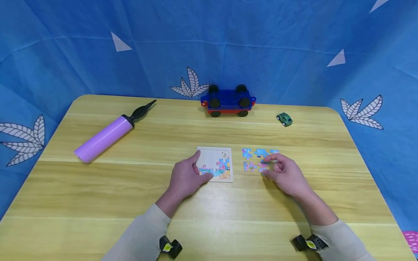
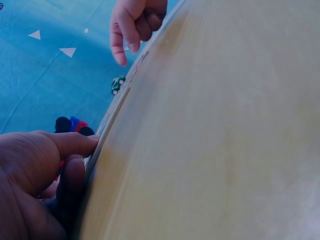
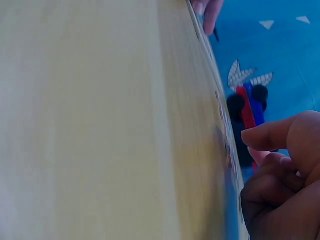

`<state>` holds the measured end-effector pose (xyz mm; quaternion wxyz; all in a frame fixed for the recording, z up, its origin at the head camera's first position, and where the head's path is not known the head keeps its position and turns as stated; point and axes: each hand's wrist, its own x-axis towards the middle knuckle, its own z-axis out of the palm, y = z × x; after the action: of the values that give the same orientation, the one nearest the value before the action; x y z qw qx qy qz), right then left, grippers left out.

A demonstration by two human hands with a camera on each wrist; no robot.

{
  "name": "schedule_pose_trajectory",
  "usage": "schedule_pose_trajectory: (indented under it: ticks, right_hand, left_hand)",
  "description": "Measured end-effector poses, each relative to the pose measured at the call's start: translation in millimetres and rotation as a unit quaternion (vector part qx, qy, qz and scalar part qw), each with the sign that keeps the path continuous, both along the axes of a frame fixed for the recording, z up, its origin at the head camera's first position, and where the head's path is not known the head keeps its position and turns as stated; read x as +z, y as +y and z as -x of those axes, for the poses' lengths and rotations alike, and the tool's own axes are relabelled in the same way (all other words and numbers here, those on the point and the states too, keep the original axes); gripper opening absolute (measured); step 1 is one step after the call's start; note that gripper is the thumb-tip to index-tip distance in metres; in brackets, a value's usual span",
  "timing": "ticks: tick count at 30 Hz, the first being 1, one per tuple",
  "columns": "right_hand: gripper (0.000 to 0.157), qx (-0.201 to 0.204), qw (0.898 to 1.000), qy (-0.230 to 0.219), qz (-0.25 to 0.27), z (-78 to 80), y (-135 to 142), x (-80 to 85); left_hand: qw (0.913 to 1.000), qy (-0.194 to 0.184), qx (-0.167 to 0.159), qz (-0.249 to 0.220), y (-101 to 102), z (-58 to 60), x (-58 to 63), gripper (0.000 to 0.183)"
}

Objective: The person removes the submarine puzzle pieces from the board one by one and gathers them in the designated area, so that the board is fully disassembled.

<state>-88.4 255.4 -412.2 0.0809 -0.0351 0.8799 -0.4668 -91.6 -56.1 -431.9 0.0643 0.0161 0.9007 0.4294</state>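
The left hand (image 1: 187, 178) grips a square, pale wooden puzzle board (image 1: 211, 156). The right hand (image 1: 288, 177), its grip loose, is over flat pink-and-blue puzzle pieces (image 1: 249, 167).

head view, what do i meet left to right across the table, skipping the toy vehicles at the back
purple pump → left hand → puzzle board → loose puzzle pieces → right hand
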Motion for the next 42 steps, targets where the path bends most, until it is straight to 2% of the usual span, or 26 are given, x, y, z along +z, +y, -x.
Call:
schedule_pose_trajectory:
  ticks: [5, 10, 18, 26, 31, 42]
  right_hand:
    - [0.024, -0.006, 1.000, 0.011, 0.025, -4.2, -18.8, 1.1]
    - [0.023, 0.008, 0.999, 0.018, 0.034, -7.4, -40.5, 3.5]
    - [0.028, 0.037, 0.997, 0.022, 0.057, -8.6, -67.3, 3.3]
    - [0.037, 0.036, 0.997, 0.005, 0.072, -6.1, -90.0, -1.8]
    - [0.041, 0.035, 0.997, 0.006, 0.073, -3.5, -100.2, -4.5]
    - [0.044, 0.044, 0.998, 0.001, 0.036, 0.7, -108.6, -7.4]
  left_hand:
    - [1.0000, 0.000, 0.000, 0.001, -0.1, -0.1, -0.3, 0.087]
    - [1.0000, -0.002, 0.000, -0.001, 0.2, -0.3, 0.2, 0.087]
    - [1.0000, 0.000, -0.004, 0.000, 0.5, -0.7, 1.3, 0.087]
    - [1.0000, 0.004, -0.005, 0.001, -0.3, 0.7, 0.6, 0.088]
    - [0.9999, 0.005, -0.008, 0.008, -0.2, 1.1, 1.1, 0.088]
    - [1.0000, 0.005, -0.005, 0.006, -0.8, 0.9, 0.5, 0.088]
